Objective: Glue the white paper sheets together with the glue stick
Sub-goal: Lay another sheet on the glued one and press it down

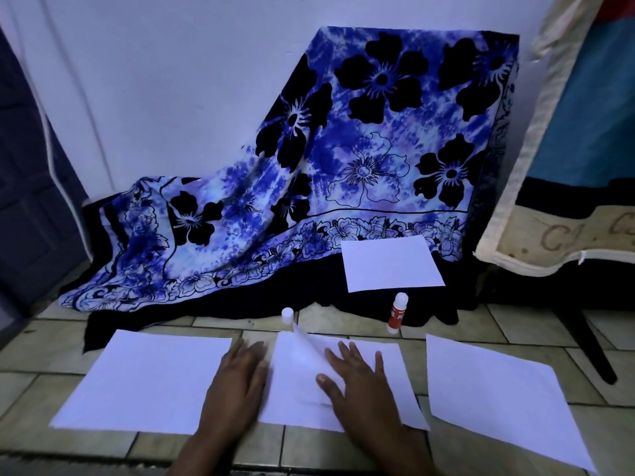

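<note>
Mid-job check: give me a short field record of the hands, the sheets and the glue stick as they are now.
left hand: open, flat on the middle stack's left edge
right hand: open, flat on the top sheet
middle stack: top sheet's far left corner curls up
glue stick: upright on the floor tiles, beyond the stack, untouched
small white cap: upright, apart from the stick, near the curled corner
loose sheets: one left, one right, one farther back on dark cloth
</note>
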